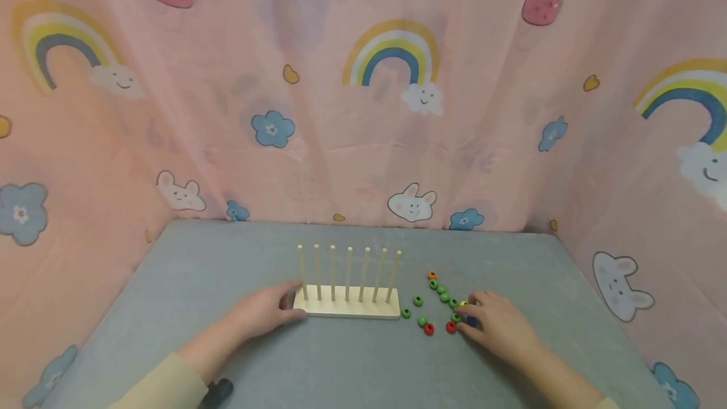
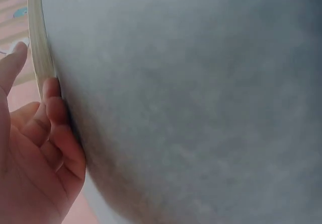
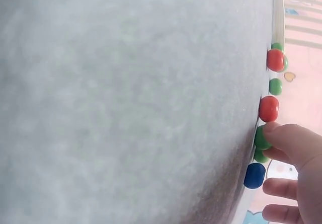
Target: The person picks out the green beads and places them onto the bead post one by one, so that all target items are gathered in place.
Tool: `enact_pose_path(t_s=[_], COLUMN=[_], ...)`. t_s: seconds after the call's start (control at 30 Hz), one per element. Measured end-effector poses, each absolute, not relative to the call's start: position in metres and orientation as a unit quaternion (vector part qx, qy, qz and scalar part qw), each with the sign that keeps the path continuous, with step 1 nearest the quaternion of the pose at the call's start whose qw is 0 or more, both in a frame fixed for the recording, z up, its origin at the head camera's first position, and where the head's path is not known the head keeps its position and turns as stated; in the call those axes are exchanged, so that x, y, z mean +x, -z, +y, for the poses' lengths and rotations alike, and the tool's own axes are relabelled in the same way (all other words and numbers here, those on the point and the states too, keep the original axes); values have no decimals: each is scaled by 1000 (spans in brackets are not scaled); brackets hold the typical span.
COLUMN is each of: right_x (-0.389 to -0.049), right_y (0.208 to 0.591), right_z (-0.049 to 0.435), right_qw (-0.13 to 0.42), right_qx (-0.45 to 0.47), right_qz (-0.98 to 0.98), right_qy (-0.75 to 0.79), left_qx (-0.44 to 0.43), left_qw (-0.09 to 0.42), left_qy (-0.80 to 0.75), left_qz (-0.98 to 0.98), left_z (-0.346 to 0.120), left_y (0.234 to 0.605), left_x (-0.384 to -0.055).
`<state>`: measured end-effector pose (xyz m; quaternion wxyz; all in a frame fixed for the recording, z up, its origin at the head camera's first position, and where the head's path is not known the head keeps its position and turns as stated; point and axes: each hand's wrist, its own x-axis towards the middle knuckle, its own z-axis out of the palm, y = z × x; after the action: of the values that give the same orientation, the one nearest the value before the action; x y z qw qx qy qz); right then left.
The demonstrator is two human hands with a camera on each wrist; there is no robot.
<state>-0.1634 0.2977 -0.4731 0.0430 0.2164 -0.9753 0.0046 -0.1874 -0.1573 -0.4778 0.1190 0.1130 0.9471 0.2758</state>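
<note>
Gripping peg rack [image 1: 354,309], left hand [image 1: 267,310], pinching green bead [image 3: 260,138], right hand [image 1: 501,324], blue bead [image 3: 254,175] clearest from right wrist

head view forward and down, wrist views close, tipped sideways, head and right wrist sharing beads [image 3: 268,108]

No words, labels, brand names, numbers or signs can be read in any of the three views: not on the wooden peg rack [image 1: 348,310], the loose beads [image 1: 422,321], the grey surface [image 1: 341,365] or the pink curtain [image 1: 341,172]. Faint marks [image 1: 154,134] in its cloth are too pale to make out.
</note>
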Motion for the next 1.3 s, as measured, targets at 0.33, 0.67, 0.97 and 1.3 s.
enact_pose_path(t_s=[0.33, 0.67, 0.97, 1.3], right_x=[-165, -166, -164, -164], right_y=[473, 472, 465, 456], right_z=[297, 294, 297, 289], right_qw=[41, 48, 53, 84], right_qx=[217, 218, 197, 203], right_qz=[-975, -974, -978, -973], right_qy=[-4, -21, -39, -64], left_qx=[117, 109, 95, 102], left_qw=[158, 160, 167, 171], left_qy=[-336, -358, -362, -374], left_qz=[921, 913, 912, 906], left_z=[-162, -170, -164, -165], left_y=[476, 481, 479, 477], left_x=[-196, -201, -201, -200])
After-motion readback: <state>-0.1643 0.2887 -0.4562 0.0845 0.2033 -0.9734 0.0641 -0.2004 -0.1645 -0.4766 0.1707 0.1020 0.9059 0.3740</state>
